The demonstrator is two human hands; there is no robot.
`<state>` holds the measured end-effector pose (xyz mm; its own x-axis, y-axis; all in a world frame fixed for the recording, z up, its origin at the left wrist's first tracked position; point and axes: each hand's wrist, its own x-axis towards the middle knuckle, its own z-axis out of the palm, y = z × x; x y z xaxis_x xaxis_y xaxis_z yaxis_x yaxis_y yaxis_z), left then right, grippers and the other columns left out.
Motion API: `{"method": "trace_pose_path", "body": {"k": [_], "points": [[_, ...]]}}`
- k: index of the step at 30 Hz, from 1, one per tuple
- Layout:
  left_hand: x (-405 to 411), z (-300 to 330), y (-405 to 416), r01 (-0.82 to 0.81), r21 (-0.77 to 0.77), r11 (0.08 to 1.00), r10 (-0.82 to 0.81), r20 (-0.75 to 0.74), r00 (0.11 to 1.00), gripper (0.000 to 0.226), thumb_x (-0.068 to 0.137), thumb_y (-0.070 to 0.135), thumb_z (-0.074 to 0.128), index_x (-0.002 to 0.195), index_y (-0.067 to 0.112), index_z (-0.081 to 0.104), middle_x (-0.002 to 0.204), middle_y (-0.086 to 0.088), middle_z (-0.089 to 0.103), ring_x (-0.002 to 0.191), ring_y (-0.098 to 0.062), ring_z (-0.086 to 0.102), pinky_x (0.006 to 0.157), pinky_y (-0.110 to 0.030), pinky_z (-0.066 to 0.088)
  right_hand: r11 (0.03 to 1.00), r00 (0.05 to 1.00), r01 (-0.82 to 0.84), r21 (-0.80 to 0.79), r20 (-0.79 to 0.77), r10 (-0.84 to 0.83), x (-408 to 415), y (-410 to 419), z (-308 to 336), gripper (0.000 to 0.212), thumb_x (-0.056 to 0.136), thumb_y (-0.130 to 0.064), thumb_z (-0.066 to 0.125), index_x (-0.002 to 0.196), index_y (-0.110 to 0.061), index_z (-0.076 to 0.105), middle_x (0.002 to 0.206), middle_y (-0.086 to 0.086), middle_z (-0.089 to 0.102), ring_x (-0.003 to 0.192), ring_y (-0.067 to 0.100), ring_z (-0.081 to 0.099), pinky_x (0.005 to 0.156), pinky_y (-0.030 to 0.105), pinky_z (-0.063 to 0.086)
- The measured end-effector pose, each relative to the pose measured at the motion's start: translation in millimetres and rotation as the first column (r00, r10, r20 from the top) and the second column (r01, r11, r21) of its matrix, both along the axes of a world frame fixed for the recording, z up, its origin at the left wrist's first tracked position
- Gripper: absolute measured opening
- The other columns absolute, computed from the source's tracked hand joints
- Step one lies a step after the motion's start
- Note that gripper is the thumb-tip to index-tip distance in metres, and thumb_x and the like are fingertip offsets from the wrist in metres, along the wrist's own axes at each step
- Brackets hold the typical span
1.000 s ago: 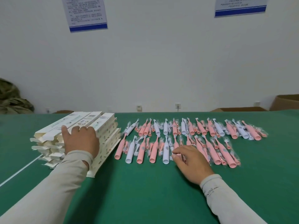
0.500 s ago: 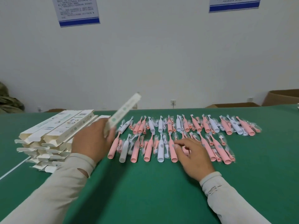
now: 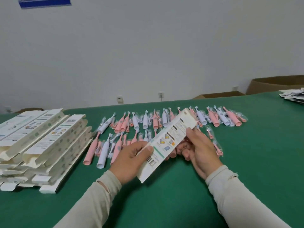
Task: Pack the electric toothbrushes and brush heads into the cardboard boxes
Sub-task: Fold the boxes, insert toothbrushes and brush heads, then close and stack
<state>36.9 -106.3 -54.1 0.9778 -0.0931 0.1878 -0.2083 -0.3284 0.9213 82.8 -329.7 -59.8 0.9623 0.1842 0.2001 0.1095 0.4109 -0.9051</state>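
A flat white cardboard box [image 3: 166, 142] with printed pictures and a barcode is held slantwise above the green table [image 3: 164, 203]. My left hand [image 3: 131, 160] grips its lower end, thumb on the printed face. My right hand [image 3: 199, 151] holds its upper half, thumb on the edge and fingers curled behind. Several pink and white electric toothbrushes [image 3: 136, 124] and bagged brush heads [image 3: 209, 131] lie in two rows behind the box. A stack of flat boxes [image 3: 41, 145] sits at the left.
Brown cartons [image 3: 276, 84] stand beyond the table's far right edge. A pile of printed leaflets [image 3: 294, 96] lies at the right rim. Wall sockets [image 3: 161, 94] sit low on the white wall.
My left hand lifted one flat box off the stack and carried it to the middle. My right hand left the toothbrushes and took hold of the box's upper half.
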Motion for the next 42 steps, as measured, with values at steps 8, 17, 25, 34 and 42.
{"method": "trace_pose_path", "body": {"k": [8, 17, 25, 34, 42], "points": [[9, -18, -45, -0.139, 0.191, 0.972, 0.035, 0.466, 0.884, 0.044, 0.084, 0.043, 0.069, 0.126, 0.042, 0.058, 0.116, 0.023, 0.059, 0.114, -0.001, 0.054, 0.095, -0.011, 0.037, 0.998, 0.999, -0.039, 0.053, -0.025, 0.04, -8, 21, -13, 0.022, 0.086, -0.034, 0.074, 0.106, -0.027, 0.073, 0.109, 0.013, 0.075, 0.096, 0.022, 0.073, 0.074, 0.029, 0.058], [15, -30, -44, -0.108, -0.383, 0.917, 0.175, 0.144, 0.974, 0.048, 0.076, 0.009, 0.083, 0.117, 0.025, 0.064, 0.115, 0.006, 0.07, 0.102, -0.003, 0.068, 0.081, -0.015, 0.053, 0.956, 0.984, -0.062, 0.288, -0.142, 0.107, 6, 10, -23, 0.043, 0.087, -0.03, 0.069, 0.126, -0.013, 0.062, 0.122, 0.018, 0.069, 0.106, 0.03, 0.068, 0.079, 0.039, 0.058], [11, -40, -42, -0.018, -0.349, 0.937, 0.097, 0.21, 0.973, 0.058, 0.07, 0.033, 0.081, 0.121, 0.026, 0.056, 0.117, 0.015, 0.066, 0.116, -0.01, 0.063, 0.095, -0.027, 0.052, 0.966, 0.985, -0.09, 0.242, -0.124, 0.122, 2, 21, -25, 0.065, 0.086, -0.032, 0.07, 0.143, -0.012, 0.046, 0.133, 0.017, 0.064, 0.121, 0.035, 0.063, 0.099, 0.054, 0.052], [9, -40, -41, -0.104, -0.338, 0.935, 0.199, 0.259, 0.945, 0.048, 0.071, 0.036, 0.079, 0.116, 0.033, 0.065, 0.115, 0.019, 0.068, 0.109, -0.006, 0.065, 0.085, -0.015, 0.051, 0.935, 0.969, -0.094, 0.341, -0.186, 0.166, -2, 25, -23, 0.032, 0.091, -0.026, 0.064, 0.12, -0.012, 0.071, 0.128, 0.021, 0.066, 0.118, 0.035, 0.065, 0.086, 0.04, 0.059], [10, -34, -43, -0.112, -0.371, 0.922, 0.234, 0.302, 0.924, 0.036, 0.075, 0.024, 0.078, 0.099, 0.04, 0.056, 0.103, 0.018, 0.067, 0.098, -0.009, 0.068, 0.074, -0.018, 0.052, 0.967, 0.978, -0.1, 0.233, -0.154, 0.139, -9, 31, -19, 0.046, 0.091, -0.027, 0.062, 0.131, -0.004, 0.055, 0.125, 0.016, 0.069, 0.116, 0.03, 0.067, 0.079, 0.031, 0.06]]}}
